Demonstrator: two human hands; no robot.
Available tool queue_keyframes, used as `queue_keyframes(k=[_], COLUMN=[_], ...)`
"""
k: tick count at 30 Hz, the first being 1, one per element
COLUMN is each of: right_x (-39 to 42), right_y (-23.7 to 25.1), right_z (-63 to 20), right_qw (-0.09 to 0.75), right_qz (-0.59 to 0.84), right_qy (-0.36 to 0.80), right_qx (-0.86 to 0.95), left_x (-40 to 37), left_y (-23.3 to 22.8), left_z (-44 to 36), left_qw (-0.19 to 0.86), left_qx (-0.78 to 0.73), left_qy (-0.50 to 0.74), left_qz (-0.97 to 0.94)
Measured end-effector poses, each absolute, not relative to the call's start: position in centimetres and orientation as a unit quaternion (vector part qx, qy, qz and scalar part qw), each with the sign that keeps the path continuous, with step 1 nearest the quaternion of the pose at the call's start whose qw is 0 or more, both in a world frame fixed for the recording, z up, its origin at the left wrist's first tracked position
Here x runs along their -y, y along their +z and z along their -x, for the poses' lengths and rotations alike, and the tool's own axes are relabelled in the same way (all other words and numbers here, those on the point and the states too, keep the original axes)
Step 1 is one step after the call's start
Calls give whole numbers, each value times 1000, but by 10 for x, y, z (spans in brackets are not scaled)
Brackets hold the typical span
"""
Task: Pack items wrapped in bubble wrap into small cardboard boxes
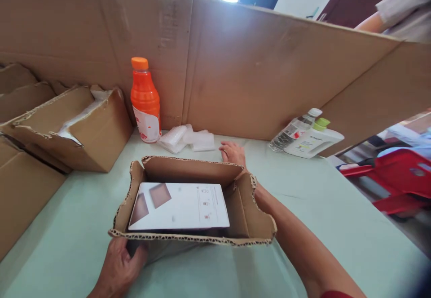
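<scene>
Cardboard box (193, 171) at lower centre, 1 white carton (185, 208) inside, my left hand (121, 260) at its lower-left corner, grip I can't tell, right hand (233, 153) loosely open beyond its top-right, so steadying both ends seems best.

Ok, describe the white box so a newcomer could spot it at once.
On the green table, find the open carton in the middle of the view. The white box lies inside, toward the carton's left end. Unlike the plain brown walls around it, its white top bears brown patches and small printed icons.
</scene>
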State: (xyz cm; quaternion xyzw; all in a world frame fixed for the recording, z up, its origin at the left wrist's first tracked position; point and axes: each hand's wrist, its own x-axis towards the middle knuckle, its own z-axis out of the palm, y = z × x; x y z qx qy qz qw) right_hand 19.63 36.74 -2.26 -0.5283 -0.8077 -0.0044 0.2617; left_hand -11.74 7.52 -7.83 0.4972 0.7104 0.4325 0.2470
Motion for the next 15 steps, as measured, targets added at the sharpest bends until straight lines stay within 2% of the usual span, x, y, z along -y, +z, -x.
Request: queue_keyframes(k=[6,15], right_x=[-336,-395], right_y=[-13,-34], right_z=[-238,-164], right_qw=[271,286], right_qz=[556,619], right_qy=[1,63], right_qx=[786,729], left_x=[-79,-82], left_y=[-70,-68], left_z=[119,114], left_qw=[233,211], left_qx=[-706,-695], left_qy=[444,468], left_qz=[-500,-503])
